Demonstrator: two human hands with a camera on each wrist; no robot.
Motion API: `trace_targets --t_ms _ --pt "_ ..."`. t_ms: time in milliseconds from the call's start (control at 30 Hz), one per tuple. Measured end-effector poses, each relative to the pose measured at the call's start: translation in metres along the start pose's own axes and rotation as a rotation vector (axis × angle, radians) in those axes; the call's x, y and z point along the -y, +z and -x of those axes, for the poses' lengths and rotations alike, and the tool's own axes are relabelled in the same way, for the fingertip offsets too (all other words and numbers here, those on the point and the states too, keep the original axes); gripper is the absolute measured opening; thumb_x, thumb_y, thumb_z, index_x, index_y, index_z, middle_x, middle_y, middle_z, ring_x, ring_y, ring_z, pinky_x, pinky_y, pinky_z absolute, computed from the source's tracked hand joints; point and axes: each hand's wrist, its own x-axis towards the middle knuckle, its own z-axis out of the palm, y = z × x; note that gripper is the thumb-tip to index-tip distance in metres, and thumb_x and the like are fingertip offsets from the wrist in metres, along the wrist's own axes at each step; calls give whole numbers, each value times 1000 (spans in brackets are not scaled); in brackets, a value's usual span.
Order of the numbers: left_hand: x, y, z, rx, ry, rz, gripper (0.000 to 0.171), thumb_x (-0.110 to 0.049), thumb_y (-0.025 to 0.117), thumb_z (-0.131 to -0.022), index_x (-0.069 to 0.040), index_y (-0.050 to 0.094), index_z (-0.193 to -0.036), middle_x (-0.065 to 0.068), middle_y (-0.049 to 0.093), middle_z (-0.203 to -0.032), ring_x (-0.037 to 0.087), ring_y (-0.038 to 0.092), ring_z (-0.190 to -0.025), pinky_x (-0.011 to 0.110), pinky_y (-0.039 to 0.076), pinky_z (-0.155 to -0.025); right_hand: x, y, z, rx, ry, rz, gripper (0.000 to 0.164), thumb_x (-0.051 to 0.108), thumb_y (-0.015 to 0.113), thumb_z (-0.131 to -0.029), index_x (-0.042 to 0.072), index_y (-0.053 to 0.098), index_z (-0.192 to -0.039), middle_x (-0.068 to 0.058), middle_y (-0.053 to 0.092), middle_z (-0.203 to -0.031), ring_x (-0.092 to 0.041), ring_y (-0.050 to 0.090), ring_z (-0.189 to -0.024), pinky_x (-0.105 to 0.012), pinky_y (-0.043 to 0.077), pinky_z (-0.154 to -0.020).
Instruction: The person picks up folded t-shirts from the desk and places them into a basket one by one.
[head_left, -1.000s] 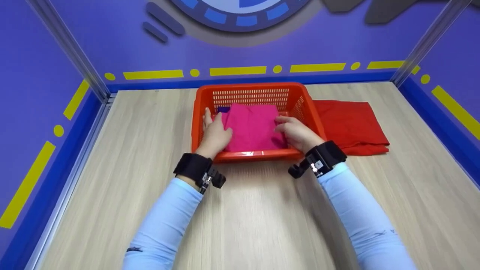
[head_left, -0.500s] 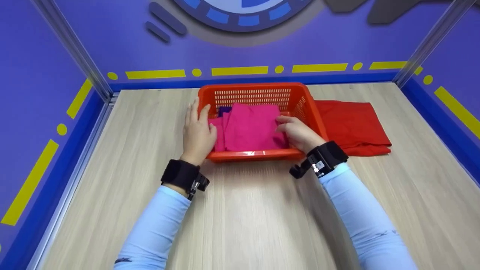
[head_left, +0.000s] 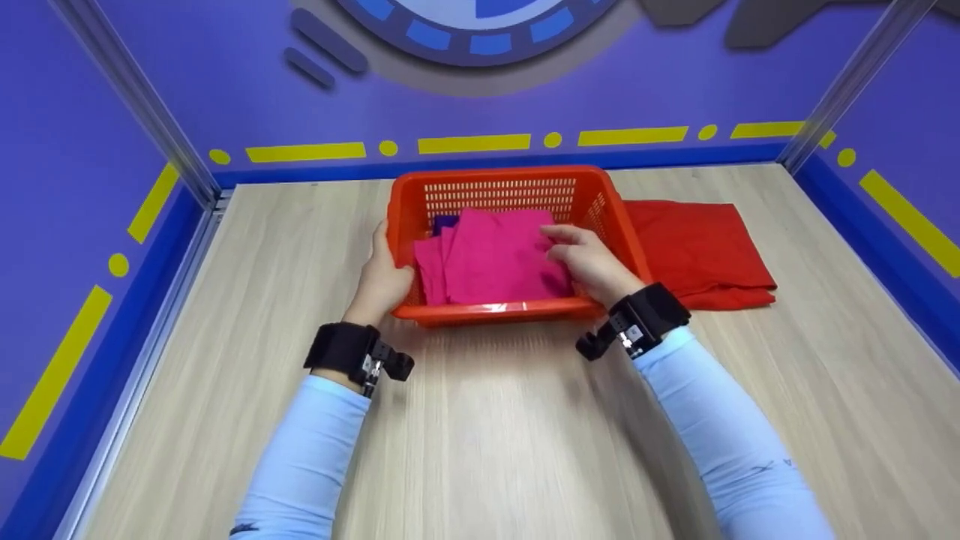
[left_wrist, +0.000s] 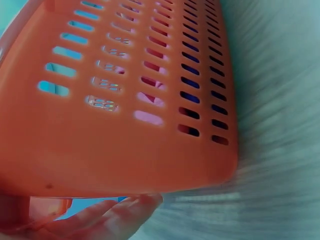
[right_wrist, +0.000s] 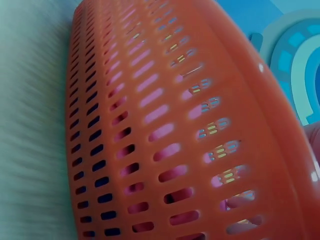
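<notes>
An orange-red plastic basket (head_left: 504, 174) with slotted walls stands at the back middle of the table. My left hand (head_left: 381, 283) grips its left side near the front corner, thumb over the rim and fingers outside the wall. In the left wrist view those fingers (left_wrist: 120, 220) show along the basket's end wall. Folded pink cloth (head_left: 499, 259) lies inside the basket, with a bit of dark purple cloth (head_left: 444, 223) behind it. My right hand (head_left: 596, 262) reaches inside at the right, its loosely extended fingers over the pink cloth's right edge. Through the slots in the right wrist view, pink fabric (right_wrist: 152, 95) shows.
A folded red cloth (head_left: 701, 251) lies on the wooden table (head_left: 487, 450), just right of the basket. Behind the basket rises a blue-purple wall (head_left: 225, 90) with yellow dashes. Side panels border the table at left and right.
My left hand has left the pink cloth's left edge, passed over the basket rim and taken hold of the basket's left side. My right hand's fingers have shifted slightly over the cloth.
</notes>
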Motion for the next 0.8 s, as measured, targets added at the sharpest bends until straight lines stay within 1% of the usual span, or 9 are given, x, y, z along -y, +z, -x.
trace_targets --t_ms 100,133,233,367,433,500,600,700,800 --pt "1 -2 0 -2 -15 1 87 3 46 -93 -17 -1 -164 30 49 -144 38 59 -106 46 49 -93 1 4 0 -9 -55 71 46 1 46 -101 4 52 -147 -15 53 -145 -25 52 -112 -30 50 -89" --pt "1 -2 0 -5 -21 0 87 3 46 -93 -17 -1 -164 30 50 -143 38 59 -103 44 49 -90 1 5 0 -7 -76 97 45 1 46 -101 3 54 -145 -15 53 -144 -25 51 -118 -33 48 -95" --pt "3 -2 1 -15 -26 -6 87 3 46 -93 -17 -1 -164 29 53 -140 37 59 -93 41 49 -83 3 6 2 3 -149 211 43 1 47 -102 2 56 -143 -17 53 -145 -28 50 -123 -38 44 -105" --pt "5 -1 2 -9 -29 -1 88 4 46 -93 -17 -2 -164 29 54 -140 35 59 -91 38 48 -80 9 -1 14 7 -238 374 44 4 50 -103 6 53 -147 -14 52 -147 -31 50 -131 -43 42 -111" --pt "5 -2 2 -10 -33 2 88 4 45 -93 -18 -2 -164 29 53 -140 35 60 -92 39 49 -80 15 -8 22 2 -292 414 46 4 51 -102 8 52 -148 -13 52 -148 -30 49 -134 -44 42 -112" --pt "4 -2 2 -18 -33 8 88 5 45 -93 -18 -2 -164 28 51 -144 35 60 -96 40 49 -82 22 -18 29 -16 -340 417 47 2 51 -102 8 51 -148 -13 51 -149 -28 49 -136 -43 42 -112" --pt "2 -2 1 -26 -22 13 88 5 45 -93 -18 -2 -164 28 49 -146 37 61 -102 43 50 -88 32 -39 37 -79 -389 380 46 1 49 -102 7 52 -147 -13 51 -150 -25 48 -138 -43 42 -112" --pt "0 0 1 -23 -11 21 88 6 45 -93 -18 -2 -164 27 47 -149 37 59 -108 45 49 -95 35 -65 42 -152 -378 364 45 3 48 -103 6 52 -148 -13 50 -151 -26 46 -139 -44 41 -113" --pt "-1 4 1 -16 -9 19 88 6 45 -92 -17 -1 -164 27 48 -148 37 60 -109 46 49 -97 33 -92 44 -167 -329 403 46 7 48 -104 7 48 -151 -13 46 -155 -28 41 -142 -47 38 -115"
